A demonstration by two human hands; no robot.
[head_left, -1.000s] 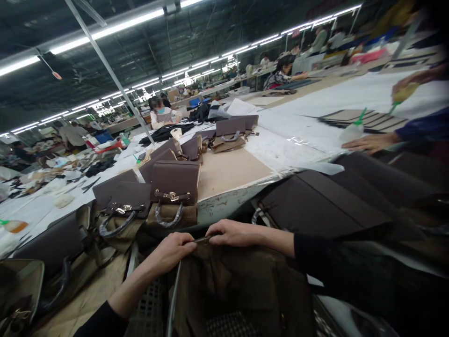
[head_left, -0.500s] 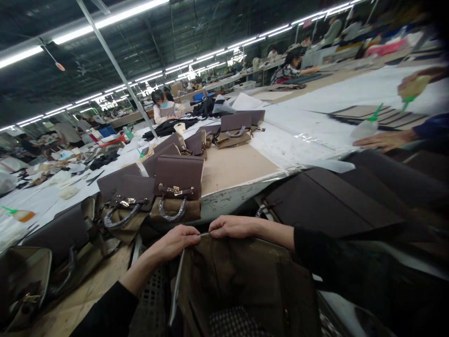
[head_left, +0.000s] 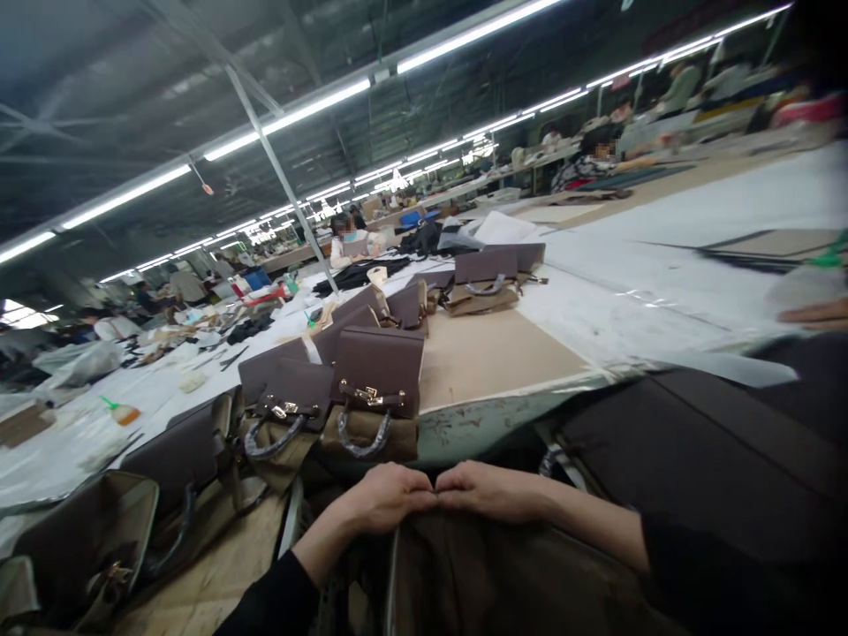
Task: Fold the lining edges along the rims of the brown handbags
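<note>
Both hands pinch the upper edge of a brown fabric bag [head_left: 503, 574] close in front of me. My left hand [head_left: 390, 499] comes in from the left, fingers closed on the edge. Almost touching its fingertips is my right hand [head_left: 487, 491], closed on the same edge. The bag's lower part runs out of view and is dark. Just beyond my hands stands a dark brown handbag [head_left: 379, 367] with gold clasps and a wrapped handle. Beside it leans another brown handbag [head_left: 295, 389] of the same kind.
More handbags [head_left: 176, 450] line the wooden bench [head_left: 231, 556] at left. Dark brown panels [head_left: 715, 433] lie at right. A white-covered table [head_left: 636, 274] holds further bags and a glue bottle [head_left: 123, 412]. A co-worker's hand [head_left: 818, 314] shows at the right edge.
My view has swung left, so the scene sits further right and lower. My hands have come closer together on the bag's edge, which both still grip.
</note>
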